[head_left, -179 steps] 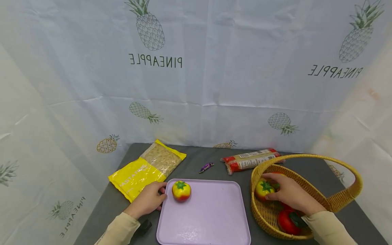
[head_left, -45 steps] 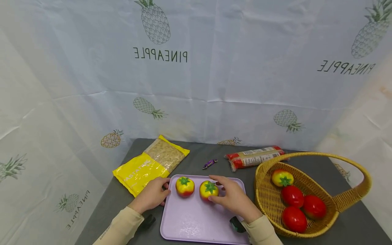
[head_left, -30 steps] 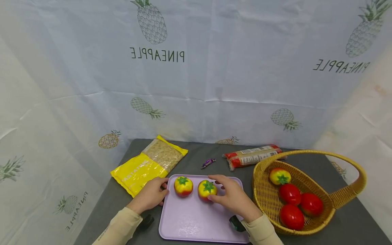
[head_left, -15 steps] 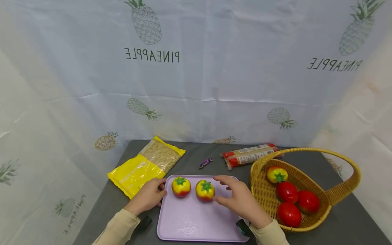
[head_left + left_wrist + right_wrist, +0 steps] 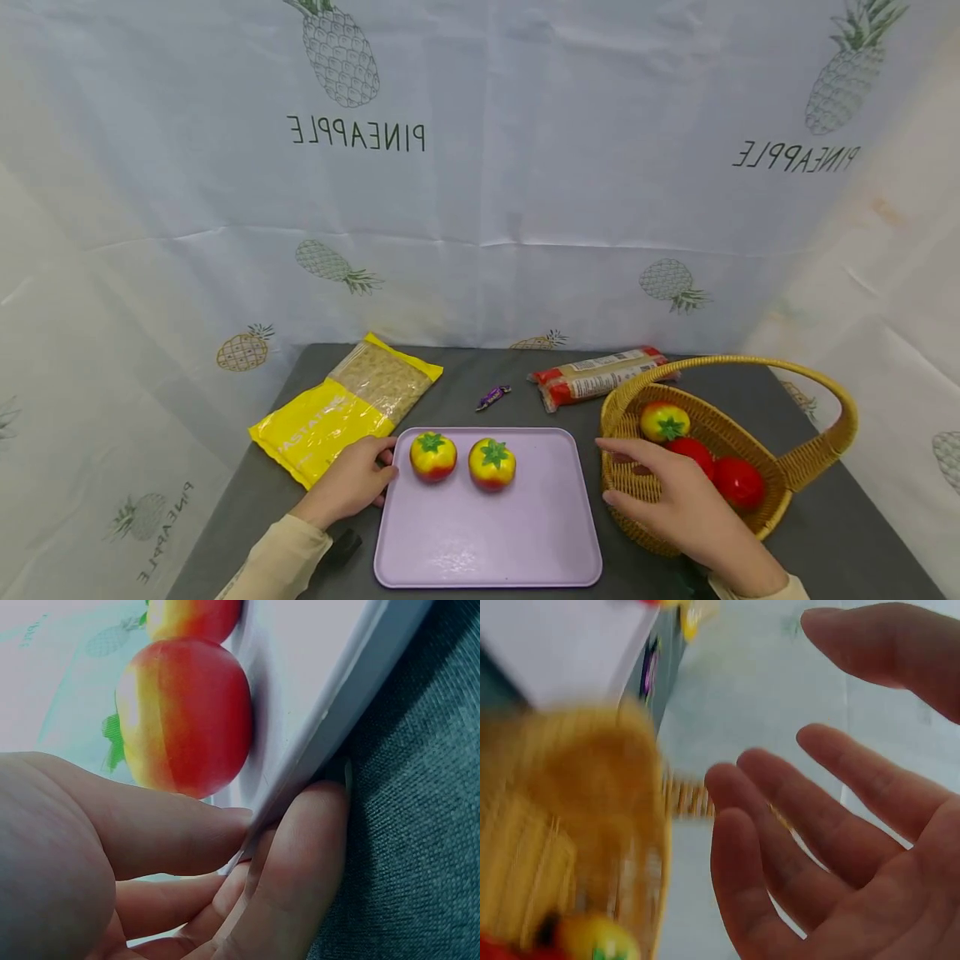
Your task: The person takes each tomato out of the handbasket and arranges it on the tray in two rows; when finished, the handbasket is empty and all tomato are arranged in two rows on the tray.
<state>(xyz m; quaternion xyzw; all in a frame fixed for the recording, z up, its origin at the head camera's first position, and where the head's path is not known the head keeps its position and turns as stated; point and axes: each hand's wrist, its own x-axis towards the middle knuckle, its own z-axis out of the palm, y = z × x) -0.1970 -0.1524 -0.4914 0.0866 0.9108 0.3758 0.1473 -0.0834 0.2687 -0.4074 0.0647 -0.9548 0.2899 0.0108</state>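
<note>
My left hand (image 5: 348, 483) grips the left rim of a lilac tray (image 5: 487, 542); the left wrist view shows the thumb above the rim (image 5: 324, 720) and fingers beneath it. On the tray, two yellow-and-red fruits with green leafy tops, one at the left (image 5: 432, 458) and one beside it (image 5: 492, 465), sit near the back edge. My right hand (image 5: 682, 504) hovers over the near left side of a wicker basket (image 5: 821, 458), thumb and fingers spread, holding nothing. Inside lie another yellow-and-red fruit (image 5: 664, 422) and shiny red ones (image 5: 738, 483), partly hidden by the hand.
A yellow pasta bag (image 5: 348, 408) lies left of the tray. Behind the tray are a small purple-wrapped candy (image 5: 492, 397) and a red-ended packet (image 5: 596, 377). The basket's tall handle (image 5: 735, 361) arches over its right side. A pineapple-print curtain (image 5: 480, 183) closes off the back.
Earlier the right hand took a yellow-and-red fruit from the basket and set it on the tray beside the first. It has since let go and moved right, back over the basket. The left hand stays.
</note>
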